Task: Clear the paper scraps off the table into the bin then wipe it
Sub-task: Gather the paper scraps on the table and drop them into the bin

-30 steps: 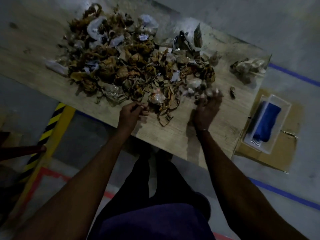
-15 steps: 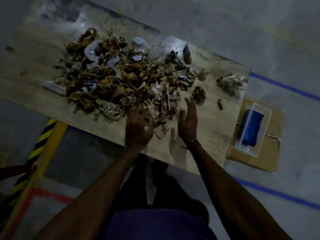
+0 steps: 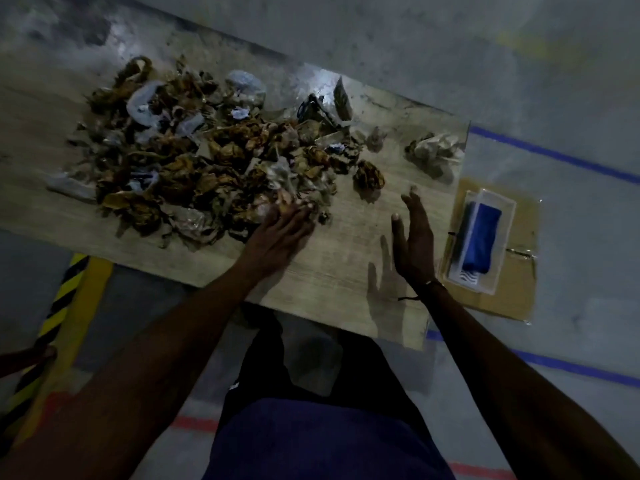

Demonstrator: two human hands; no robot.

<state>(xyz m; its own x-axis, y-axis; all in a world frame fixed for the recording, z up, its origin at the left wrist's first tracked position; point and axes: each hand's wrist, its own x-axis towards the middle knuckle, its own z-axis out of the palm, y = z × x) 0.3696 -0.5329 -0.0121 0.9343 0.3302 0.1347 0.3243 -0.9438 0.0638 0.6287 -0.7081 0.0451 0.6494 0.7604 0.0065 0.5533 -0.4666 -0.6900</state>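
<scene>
A large heap of crumpled brown and white paper scraps (image 3: 194,164) covers the left and middle of the wooden table (image 3: 339,271). My left hand (image 3: 280,230) lies flat with its fingertips pushed into the heap's near right edge. My right hand (image 3: 414,237) hovers edge-on over bare wood to the right, fingers straight, holding nothing. One brown ball (image 3: 369,174) sits alone just beyond it, and a pale crumpled wad (image 3: 434,152) lies near the table's far right corner. A blue cloth (image 3: 479,237) rests in a clear tray (image 3: 498,216) beside the table.
The tray sits on a flat piece of cardboard (image 3: 516,289) on the floor, right of the table. A yellow-and-black striped post (image 3: 65,306) stands at the left, below the table's near edge. Blue tape lines (image 3: 554,154) cross the grey floor. No bin is in view.
The view has shifted left and down. My left hand moved forward into the heap's edge; my right hand drew back to the right, away from the scraps, and opened out.
</scene>
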